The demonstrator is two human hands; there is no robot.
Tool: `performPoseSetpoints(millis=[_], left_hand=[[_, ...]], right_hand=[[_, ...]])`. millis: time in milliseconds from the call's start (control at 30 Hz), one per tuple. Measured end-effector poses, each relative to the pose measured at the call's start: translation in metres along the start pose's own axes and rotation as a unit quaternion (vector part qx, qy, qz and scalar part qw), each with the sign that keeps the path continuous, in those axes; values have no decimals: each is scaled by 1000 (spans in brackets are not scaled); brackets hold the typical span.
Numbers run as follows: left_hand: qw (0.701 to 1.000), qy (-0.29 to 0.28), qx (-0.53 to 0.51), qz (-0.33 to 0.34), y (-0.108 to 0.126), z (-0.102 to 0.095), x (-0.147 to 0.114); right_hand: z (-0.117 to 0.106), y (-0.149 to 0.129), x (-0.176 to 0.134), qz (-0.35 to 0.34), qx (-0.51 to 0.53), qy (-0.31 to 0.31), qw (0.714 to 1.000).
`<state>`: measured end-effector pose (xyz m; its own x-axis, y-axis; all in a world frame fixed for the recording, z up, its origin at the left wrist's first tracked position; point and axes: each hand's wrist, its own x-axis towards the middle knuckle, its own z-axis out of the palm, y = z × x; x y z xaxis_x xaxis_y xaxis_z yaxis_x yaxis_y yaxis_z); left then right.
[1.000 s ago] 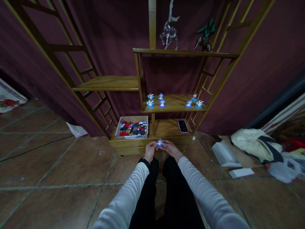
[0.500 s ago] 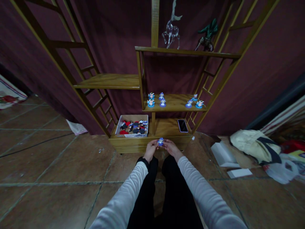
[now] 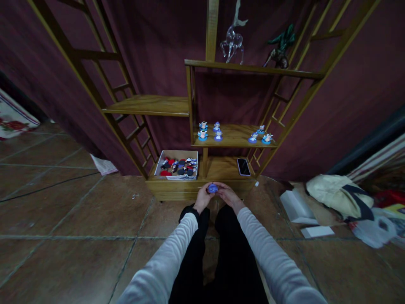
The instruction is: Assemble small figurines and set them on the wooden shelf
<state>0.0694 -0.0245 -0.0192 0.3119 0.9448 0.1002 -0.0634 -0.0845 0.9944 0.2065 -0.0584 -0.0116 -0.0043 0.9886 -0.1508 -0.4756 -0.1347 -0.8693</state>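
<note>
A small purple figurine is pinched between my two hands, just in front of the low drawer front of the shelf. My left hand grips it from the left, and my right hand from the right. Its round purple base faces me, hiding most of the figure. Beyond my hands, an open box full of figurines with red, black and purple parts sits on the bottom shelf. Several blue and purple figurines, among them a purple one, stand in two groups on the shelf above.
A phone lies on the bottom shelf, right of the divider. On the top shelf stand a clear deer statue and a dark green figure. White boxes, a cream bag and a plastic bag lie on the floor at right.
The figurine in my hands has been tipped: its face and body showed before, and now its purple base is turned up toward me. Both hands still hold it in nearly the same place.
</note>
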Motion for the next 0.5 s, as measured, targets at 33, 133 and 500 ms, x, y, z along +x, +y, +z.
performPoseSetpoints(millis=[33, 133, 500], left_hand=[[1000, -2, 6, 8, 1, 0, 0], [999, -4, 22, 24, 5, -1, -2], [998, -5, -52, -30, 0, 0, -1]], right_hand=[[0, -1, -1, -1, 0, -5, 1000], [1, -1, -1, -3, 0, -9, 1000], [-3, 3, 1, 21, 16, 15, 1000]])
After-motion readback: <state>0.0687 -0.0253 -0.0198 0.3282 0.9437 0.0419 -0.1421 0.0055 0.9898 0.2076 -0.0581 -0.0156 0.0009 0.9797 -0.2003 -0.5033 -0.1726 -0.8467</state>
